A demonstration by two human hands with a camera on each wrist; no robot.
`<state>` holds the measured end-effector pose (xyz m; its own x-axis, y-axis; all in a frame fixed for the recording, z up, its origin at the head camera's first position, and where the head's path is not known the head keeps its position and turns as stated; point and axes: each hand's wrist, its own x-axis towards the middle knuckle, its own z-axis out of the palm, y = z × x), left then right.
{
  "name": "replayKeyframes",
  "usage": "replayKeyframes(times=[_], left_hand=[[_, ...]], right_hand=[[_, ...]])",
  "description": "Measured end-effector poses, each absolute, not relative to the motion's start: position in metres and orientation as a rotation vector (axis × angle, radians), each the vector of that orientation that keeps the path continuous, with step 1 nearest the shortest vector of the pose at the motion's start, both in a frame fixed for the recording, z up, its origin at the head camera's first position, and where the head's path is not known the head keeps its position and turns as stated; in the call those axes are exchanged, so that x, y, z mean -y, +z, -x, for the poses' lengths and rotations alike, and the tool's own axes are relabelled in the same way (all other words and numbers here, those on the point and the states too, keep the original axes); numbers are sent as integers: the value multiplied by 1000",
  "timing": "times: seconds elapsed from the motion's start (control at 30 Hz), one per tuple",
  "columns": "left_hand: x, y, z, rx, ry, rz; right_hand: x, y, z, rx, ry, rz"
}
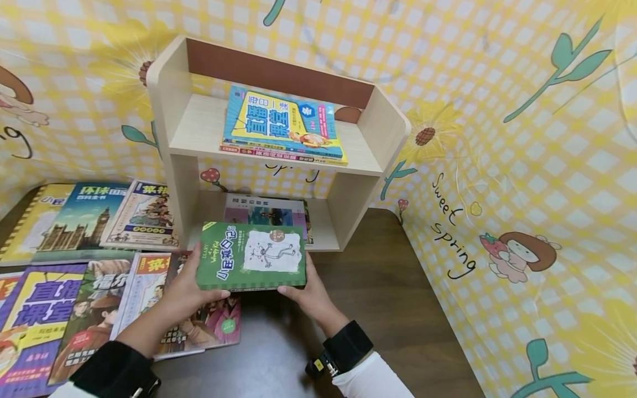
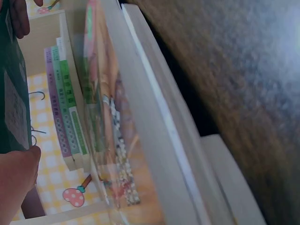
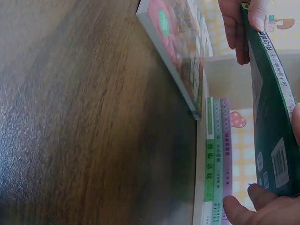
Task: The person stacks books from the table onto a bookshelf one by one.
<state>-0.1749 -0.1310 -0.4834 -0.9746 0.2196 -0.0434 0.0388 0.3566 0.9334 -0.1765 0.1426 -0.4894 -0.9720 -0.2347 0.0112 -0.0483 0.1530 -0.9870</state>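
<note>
A green book (image 1: 273, 255) with a white cartoon panel on its cover is held level in front of the lower shelf. My left hand (image 1: 191, 282) grips its left end, thumb along the near edge. At the opposite end my right hand (image 1: 311, 287) grips it the same way. Its spine and dark green back cover (image 3: 272, 136) show in the right wrist view. Behind it on the lower shelf lies a stack of books (image 1: 266, 209), partly hidden by the green book; its green, teal and purple spines (image 3: 218, 154) face outward. The wooden bookshelf (image 1: 355, 210) stands on the table.
On the upper shelf lies a pile of blue and yellow books (image 1: 283, 121). Left of the bookshelf, several books (image 1: 79, 218) lie in two rows, the front row (image 1: 50, 315) reaching under my left forearm. Dark wooden table (image 1: 398, 309) extends to the right, bordered by a checked cloth (image 1: 497, 166).
</note>
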Motion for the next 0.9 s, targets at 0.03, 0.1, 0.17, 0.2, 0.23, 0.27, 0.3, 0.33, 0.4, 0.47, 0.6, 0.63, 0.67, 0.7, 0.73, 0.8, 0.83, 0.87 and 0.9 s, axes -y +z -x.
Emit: replayKeyframes(times=[0.03,0.1,0.17,0.2,0.23,0.27,0.3,0.33,0.4,0.47,0.6,0.63,0.67,0.7,0.73,0.8,0.83,0.87,0.9], left_hand=[[131,-484,176,-2451,1669,-235],[131,-487,179,-2439,1668,-240],[130,-488,182,-2429,1666,-241],[130,-489,183,-2424,1668,-244],[129,-490,184,-2423,1671,-248],[129,-491,186,-2425,1669,-250],[129,-491,187,-2425,1674,-255],[129,-492,188,-2423,1682,-260],[129,-494,190,-2431,1675,-261],[129,-496,192,-2431,1675,-260],[128,-498,196,-2409,1685,-257],[128,-499,197,-2406,1691,-263],[127,-500,198,-2399,1701,-268],[127,-501,199,-2394,1713,-276],[127,-502,201,-2394,1720,-281],[126,-504,204,-2395,1735,-293],[126,-504,206,-2388,1747,-296],[127,-505,208,-2390,1747,-291],[127,-505,210,-2390,1747,-284]], right_hand=[[-143,-491,178,-2269,-1938,278],[-143,-493,179,-2264,-1944,266],[-142,-494,181,-2254,-1951,244],[-142,-495,182,-2246,-1958,236],[-142,-495,182,-2244,-1960,229],[-142,-496,183,-2240,-1962,222],[-142,-497,184,-2236,-1966,219],[-142,-497,185,-2237,-1966,216],[-142,-499,187,-2232,-1970,222],[-143,-501,189,-2231,-1972,227],[-143,-505,192,-2223,-1986,236],[-143,-507,193,-2229,-1984,231],[-143,-508,194,-2234,-1983,230],[-143,-509,195,-2237,-1982,225],[-143,-510,196,-2241,-1978,213],[-143,-512,199,-2246,-1976,195],[-143,-512,202,-2250,-1976,186],[-142,-513,203,-2257,-1975,184],[-142,-513,206,-2256,-1977,176]])
